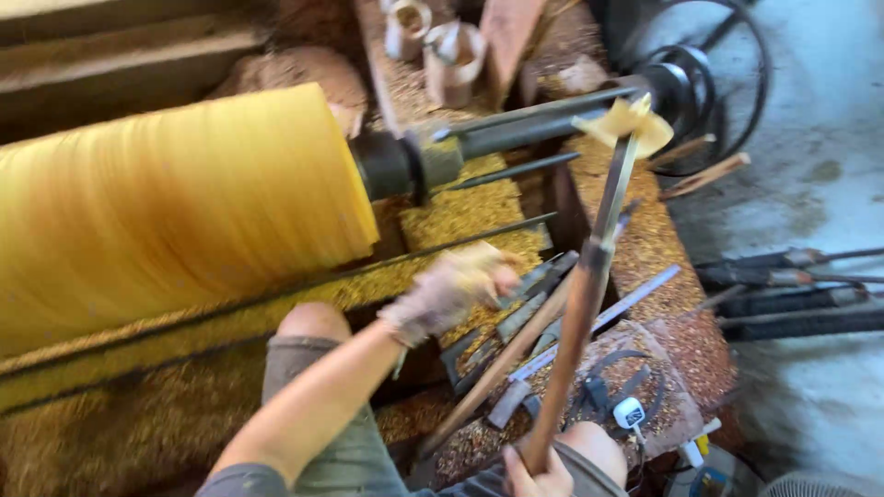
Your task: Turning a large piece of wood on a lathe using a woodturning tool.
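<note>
Woodturning station, viewed from above. One large yellow cylinder [175, 202] fills the upper left of the frame, mounted on a lathe; its surface is streaked and blurred, so it appears to be spinning. One dark spindle shaft [543, 120] runs from its right end toward the upper right.

Hands: two, both the person's own. Left hand [456, 290], centre frame, wears a dust-coated glove, fingers curled together and reaching down among the loose tools just right of the tool rest [304, 290]; whether it grips one cannot be told, the hand being blurred. Right hand [539, 474], bottom centre, is closed around the lower end of one long turning chisel [589, 276], held upright with a yellow curl of shaving [626, 124] caught on its tip.

Step, as judged: a pause between cuts, with a tool being picked or swapped. The next move would call for a firm two-handed hold and the blade laid on the rest before it meets the wood.

Other items: one wooden-handled tool [497, 364] lying slantwise; one flat metal rule [626, 304]; sawdust [460, 216] heaped across the bed; two pale cups [433, 41] at top centre.
</note>
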